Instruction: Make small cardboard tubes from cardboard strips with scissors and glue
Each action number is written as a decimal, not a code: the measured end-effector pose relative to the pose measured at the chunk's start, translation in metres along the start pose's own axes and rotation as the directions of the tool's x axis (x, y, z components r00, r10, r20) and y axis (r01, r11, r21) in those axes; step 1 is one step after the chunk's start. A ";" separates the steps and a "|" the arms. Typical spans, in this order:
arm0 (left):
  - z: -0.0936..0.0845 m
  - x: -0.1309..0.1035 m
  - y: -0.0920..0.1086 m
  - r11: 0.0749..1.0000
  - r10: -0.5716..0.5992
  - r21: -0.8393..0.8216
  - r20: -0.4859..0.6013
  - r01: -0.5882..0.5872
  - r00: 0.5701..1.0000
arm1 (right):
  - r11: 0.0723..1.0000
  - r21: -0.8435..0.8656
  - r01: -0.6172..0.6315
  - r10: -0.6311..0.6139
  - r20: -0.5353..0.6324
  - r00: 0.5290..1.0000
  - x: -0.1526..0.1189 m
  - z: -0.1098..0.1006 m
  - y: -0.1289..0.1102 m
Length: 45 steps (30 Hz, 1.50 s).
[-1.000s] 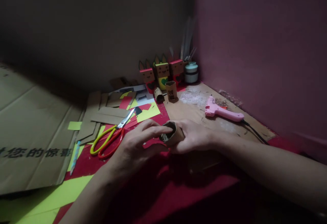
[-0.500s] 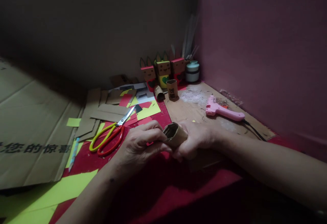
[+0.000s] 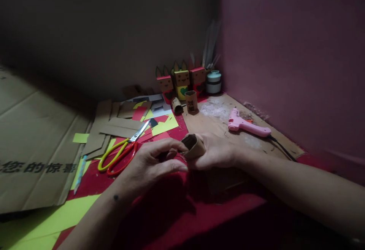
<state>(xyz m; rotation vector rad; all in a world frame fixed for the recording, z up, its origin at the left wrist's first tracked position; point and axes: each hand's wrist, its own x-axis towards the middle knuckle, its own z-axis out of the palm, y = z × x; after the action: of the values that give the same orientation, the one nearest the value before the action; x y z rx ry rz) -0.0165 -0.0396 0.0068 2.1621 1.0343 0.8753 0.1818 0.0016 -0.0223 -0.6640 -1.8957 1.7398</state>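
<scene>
Inspector: State of each hand?

Operator: My right hand [image 3: 215, 152] is clamped around the outside of the tube [image 3: 197, 151]. My left hand [image 3: 151, 160] is part open: forefinger at the near rim, thumb apart below it. Whether that fingertip presses on the inner wall, I cannot tell.

Inspector: Position of the tube?

Operator: Between both hands, over the bench [image 3: 222, 215], its open end tilted toward the left hand. The standing tube [image 3: 191, 103] and the lying tube [image 3: 176, 105] are beyond it.

Inspector: Assessment of the handling?

Operator: The wall looks like thin card, so I judge a light, broad right grip best; a hard pinch could crease or flatten it. The left finger should work along the rim in small, even strokes, with the thumb supporting the outside wherever the card gives.

Inspector: Any hazards noted?

Operator: The scissors [image 3: 136, 136] lie with blades apart near my left hand. The glue gun [image 3: 249, 125] rests beyond my right forearm, its cable trailing; I cannot tell if it is hot. Both wrists should stay low and clear of them.
</scene>
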 end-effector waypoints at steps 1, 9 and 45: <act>0.001 0.000 -0.001 1.000 0.022 0.022 -0.024 -0.022 0.999 | 0.998 -0.058 0.033 -0.036 -0.048 0.998 0.000 0.001 0.000; 0.010 -0.002 -0.008 0.923 0.278 0.309 -0.117 -0.231 0.953 | 0.930 -0.341 0.137 -0.220 -0.220 0.950 -0.001 0.009 0.008; 0.023 -0.004 0.012 0.946 0.249 0.272 -0.254 -0.178 0.935 | 0.481 -0.865 0.141 -0.575 -0.190 0.796 -0.001 0.020 0.014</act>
<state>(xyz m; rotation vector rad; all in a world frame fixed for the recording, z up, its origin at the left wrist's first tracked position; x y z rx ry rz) 0.0042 -0.0539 -0.0003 2.4415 1.1052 1.2500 0.1695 -0.0134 -0.0377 -0.7920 -2.1959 0.2492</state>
